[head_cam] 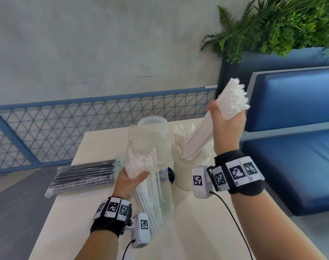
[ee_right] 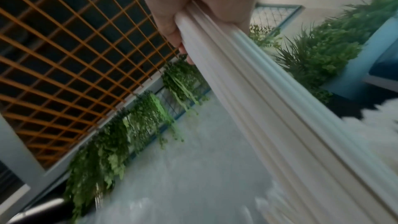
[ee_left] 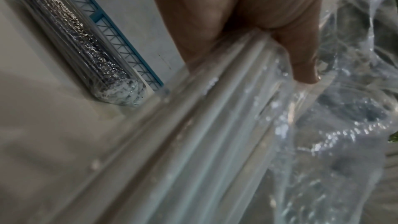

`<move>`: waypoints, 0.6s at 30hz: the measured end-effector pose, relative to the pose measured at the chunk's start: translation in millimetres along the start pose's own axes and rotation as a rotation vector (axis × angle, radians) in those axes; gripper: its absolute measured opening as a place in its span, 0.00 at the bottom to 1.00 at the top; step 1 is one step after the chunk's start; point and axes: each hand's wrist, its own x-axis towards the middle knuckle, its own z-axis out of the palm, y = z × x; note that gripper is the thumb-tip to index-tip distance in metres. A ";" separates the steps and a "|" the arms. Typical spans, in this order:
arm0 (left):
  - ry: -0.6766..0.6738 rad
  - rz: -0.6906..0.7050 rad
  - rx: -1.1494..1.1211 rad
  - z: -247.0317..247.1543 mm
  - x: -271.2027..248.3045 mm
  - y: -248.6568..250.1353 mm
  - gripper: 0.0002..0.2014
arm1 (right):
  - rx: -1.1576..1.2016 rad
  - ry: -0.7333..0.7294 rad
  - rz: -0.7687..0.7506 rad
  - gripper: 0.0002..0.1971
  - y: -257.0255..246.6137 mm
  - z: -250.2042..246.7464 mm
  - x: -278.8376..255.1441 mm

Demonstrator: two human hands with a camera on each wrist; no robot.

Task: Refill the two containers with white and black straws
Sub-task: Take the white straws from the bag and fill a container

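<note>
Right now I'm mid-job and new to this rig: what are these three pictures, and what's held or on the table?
No machine: a person's two bare hands, with tagged camera bands on the wrists. One picture is from a head camera; the blurry two look along each wrist. The left hand grips a clear plastic bag of white straws. The right hand grips a bundle of white straws, tilted over a container of white straws. Behind stands an empty clear container. A sealed pack of black straws lies on the table.
</note>
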 end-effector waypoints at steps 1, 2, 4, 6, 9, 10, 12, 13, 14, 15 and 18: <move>-0.007 0.001 0.005 0.7 -0.7 0.0 0.19 | -0.053 -0.037 0.011 0.14 6.2 2.4 -2.6; -0.014 0.000 0.014 0.8 -1.4 0.3 0.19 | -0.103 -0.066 0.036 0.12 14.5 4.5 -4.9; -0.025 -0.001 0.027 0.8 -2.2 0.8 0.19 | -0.213 -0.113 0.080 0.14 32.4 7.3 -8.7; -0.031 0.000 0.028 1.4 -3.0 1.8 0.17 | -0.221 -0.133 0.048 0.23 46.7 8.2 -11.8; -0.035 0.015 0.022 2.8 -4.1 2.1 0.16 | -0.126 -0.148 -0.109 0.32 57.1 9.4 -13.9; -0.037 0.017 0.013 2.9 -4.0 1.7 0.16 | -0.159 -0.171 -0.153 0.32 60.0 10.8 -13.5; -0.042 0.019 0.001 3.0 -2.9 0.1 0.16 | -0.324 -0.250 -0.250 0.22 67.8 13.6 -12.0; -0.044 0.020 0.006 3.2 -2.4 -0.7 0.16 | -0.410 -0.303 -0.287 0.15 73.6 14.3 -12.1; -0.044 0.024 0.012 3.5 -1.9 -1.3 0.16 | -0.472 -0.359 -0.291 0.11 80.3 14.7 -12.7; -0.045 0.028 0.014 4.2 -1.6 -1.8 0.16 | -0.512 -0.410 -0.276 0.09 85.2 15.5 -14.2; -0.046 0.040 0.021 5.7 -1.4 -2.4 0.16 | -0.699 -0.484 -0.370 0.10 91.5 16.9 -17.9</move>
